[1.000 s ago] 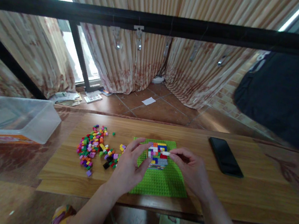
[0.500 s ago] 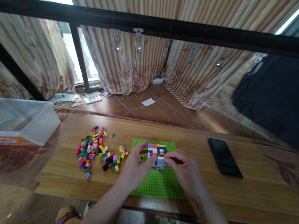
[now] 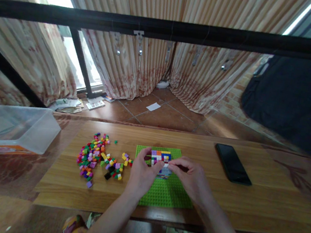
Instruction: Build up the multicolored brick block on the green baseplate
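A green studded baseplate lies on the wooden table in front of me. A block of small coloured bricks is built on its far part. My left hand rests on the plate with its fingertips curled against the near left side of the block. My right hand comes in from the right, its fingers pinched together at the block's near edge on a small whitish brick. The two hands nearly touch there and hide the front of the block.
A heap of loose coloured bricks lies left of the plate. A clear plastic tub stands at the far left. A black phone lies to the right. A black rail crosses above, with curtains behind.
Both hands have closed in on the brick block from either side. The left fingers, spread a second ago, are now curled at it. The view has shifted slightly.
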Tool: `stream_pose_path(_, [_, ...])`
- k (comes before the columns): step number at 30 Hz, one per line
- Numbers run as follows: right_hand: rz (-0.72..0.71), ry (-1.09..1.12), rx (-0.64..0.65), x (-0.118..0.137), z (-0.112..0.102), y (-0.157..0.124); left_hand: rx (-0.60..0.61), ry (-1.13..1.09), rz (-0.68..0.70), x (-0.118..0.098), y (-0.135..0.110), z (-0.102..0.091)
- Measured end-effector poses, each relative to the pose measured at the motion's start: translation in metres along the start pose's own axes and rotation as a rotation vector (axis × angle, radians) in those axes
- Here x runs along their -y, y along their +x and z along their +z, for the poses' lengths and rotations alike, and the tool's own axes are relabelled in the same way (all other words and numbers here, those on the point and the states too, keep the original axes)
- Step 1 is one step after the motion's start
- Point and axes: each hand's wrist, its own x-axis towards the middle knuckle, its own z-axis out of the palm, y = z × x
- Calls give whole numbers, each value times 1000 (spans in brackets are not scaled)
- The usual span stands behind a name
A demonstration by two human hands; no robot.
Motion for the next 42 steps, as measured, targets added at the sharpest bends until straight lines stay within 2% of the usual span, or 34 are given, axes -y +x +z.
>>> stream_pose_path(11, [107, 219, 23, -7, 1, 1, 24, -84, 37, 6, -3, -1])
stream_pose_path(13, [96, 201, -43, -2, -3, 4, -4, -97, 38, 5, -1, -5])
stream_pose_path(17, [53, 149, -263, 13, -7, 3, -124, -121, 50, -3, 9, -22])
stream_pose_path(19, [25, 158, -279, 21, -2, -1, -177, -143, 60, -8, 13, -35])
stream_pose_path(22, [-43, 139, -177, 32, 13, -14, -252, -165, 65, -15, 17, -54])
stream_pose_path(27, [-211, -25, 136, 43, 51, -33, -353, -209, 44, -23, 17, -78])
stream_pose_path(29, [-243, -100, 223, 43, 66, -37, -368, -252, 28, -24, 17, -84])
stream_pose_path(31, [-255, -191, 258, 41, 79, -38, -369, -284, 20, -24, 17, -89])
stream_pose_path(35, [-267, -363, 250, 33, 101, -37, -364, -302, 23, -23, 16, -98])
stream_pose_path(42, [-268, -477, 330, 32, 129, -30, -357, -335, -5, -24, 12, -110])
